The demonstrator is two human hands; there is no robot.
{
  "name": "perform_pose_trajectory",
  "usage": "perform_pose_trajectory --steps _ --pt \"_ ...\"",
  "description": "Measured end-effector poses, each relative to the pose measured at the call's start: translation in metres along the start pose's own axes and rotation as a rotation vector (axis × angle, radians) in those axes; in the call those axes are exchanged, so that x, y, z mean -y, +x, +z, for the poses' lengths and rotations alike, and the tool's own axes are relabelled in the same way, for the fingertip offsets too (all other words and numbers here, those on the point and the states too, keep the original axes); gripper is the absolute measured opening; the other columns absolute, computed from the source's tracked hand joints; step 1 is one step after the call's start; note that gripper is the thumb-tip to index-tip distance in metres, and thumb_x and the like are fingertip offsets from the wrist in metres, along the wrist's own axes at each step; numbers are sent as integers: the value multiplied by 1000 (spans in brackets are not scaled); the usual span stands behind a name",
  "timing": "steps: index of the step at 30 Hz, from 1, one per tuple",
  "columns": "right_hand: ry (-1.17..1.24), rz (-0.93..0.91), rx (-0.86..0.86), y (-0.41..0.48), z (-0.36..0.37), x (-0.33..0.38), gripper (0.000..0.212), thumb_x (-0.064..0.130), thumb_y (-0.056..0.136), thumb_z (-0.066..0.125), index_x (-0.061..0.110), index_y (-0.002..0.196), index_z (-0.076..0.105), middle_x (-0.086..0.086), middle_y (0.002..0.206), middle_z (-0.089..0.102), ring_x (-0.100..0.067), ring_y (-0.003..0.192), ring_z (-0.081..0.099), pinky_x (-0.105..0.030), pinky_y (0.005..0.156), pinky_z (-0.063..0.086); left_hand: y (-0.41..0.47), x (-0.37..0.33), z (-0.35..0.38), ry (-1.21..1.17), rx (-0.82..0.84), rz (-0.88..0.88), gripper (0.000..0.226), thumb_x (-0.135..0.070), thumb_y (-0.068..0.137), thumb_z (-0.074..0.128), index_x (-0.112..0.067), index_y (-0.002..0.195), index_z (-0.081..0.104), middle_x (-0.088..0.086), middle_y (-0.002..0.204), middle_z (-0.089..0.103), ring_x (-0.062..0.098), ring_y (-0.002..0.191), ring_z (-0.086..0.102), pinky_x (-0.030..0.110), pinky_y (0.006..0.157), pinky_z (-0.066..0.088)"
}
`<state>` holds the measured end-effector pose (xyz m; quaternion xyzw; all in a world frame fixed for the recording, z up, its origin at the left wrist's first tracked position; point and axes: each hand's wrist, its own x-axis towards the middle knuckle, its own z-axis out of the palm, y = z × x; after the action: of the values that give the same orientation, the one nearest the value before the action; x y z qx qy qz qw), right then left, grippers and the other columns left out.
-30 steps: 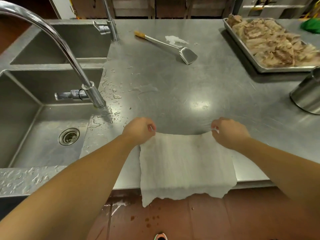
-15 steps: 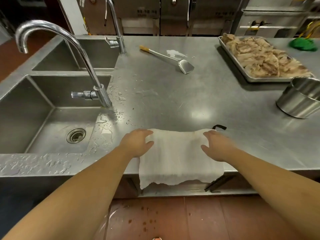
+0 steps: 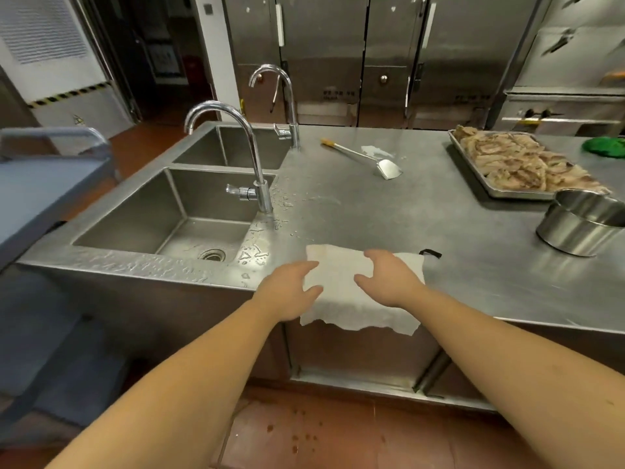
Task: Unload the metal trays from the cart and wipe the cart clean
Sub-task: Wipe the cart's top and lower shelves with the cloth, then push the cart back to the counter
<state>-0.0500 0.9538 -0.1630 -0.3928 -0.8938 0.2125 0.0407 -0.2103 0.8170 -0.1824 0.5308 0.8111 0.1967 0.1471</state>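
While both hands lie open with fingers spread and straight, neither grips anything. The left hand (image 3: 289, 291) rests its fingertips on the left edge of a white rectangular cloth (image 3: 338, 279). The right hand (image 3: 389, 282) lies flat on the cloth's right half, its thumb pointing toward the left hand.

The cloth is draped over the front edge of a brushed-steel counter (image 3: 372, 211), and its ragged hem hangs below the edge. A small black loop (image 3: 430, 253) at its far right corner lies on the steel. Beyond the cloth is bare counter as far as a long-handled metal spatula (image 3: 372, 159), with water droplets toward the curved chrome faucet (image 3: 243, 147) on the left.

At the far right, a shallow rectangular metal tray (image 3: 514, 197) holds a pile of pale-brown cooked meat. A round shiny steel bowl (image 3: 581, 228) stands just in front of it; its inside is hidden. The near basin of the double steel sink (image 3: 162, 211) shows its drain. A blue-grey cart (image 3: 50, 177), blurred, stands left of the sink.
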Motion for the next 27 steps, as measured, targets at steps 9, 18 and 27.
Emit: perform_pose_trajectory --steps 9,18,27 --pt "68 -139 -12 -44 8 89 61 35 93 54 17 147 33 -3 151 37 -24 132 43 -31 103 39 -95 29 -47 29 -141 -113 58 -46 92 51 -31 146 34 -9 150 36 13 138 32 36 111 31" --pt "153 -250 43 -73 59 179 59 31 92 53 15 146 35 -3 149 40 -22 134 40 -31 105 35 -182 91 -77 27 -217 -233 58 -46 91 52 -33 145 33 -12 148 38 11 136 35 37 110 34" --pt "93 -410 61 -115 119 318 59 36 90 56 18 144 38 -1 146 44 -19 129 47 -31 102 39 -296 181 -138 -17 -314 -366 58 -47 92 52 -34 145 33 -10 149 38 14 135 37 39 110 35"
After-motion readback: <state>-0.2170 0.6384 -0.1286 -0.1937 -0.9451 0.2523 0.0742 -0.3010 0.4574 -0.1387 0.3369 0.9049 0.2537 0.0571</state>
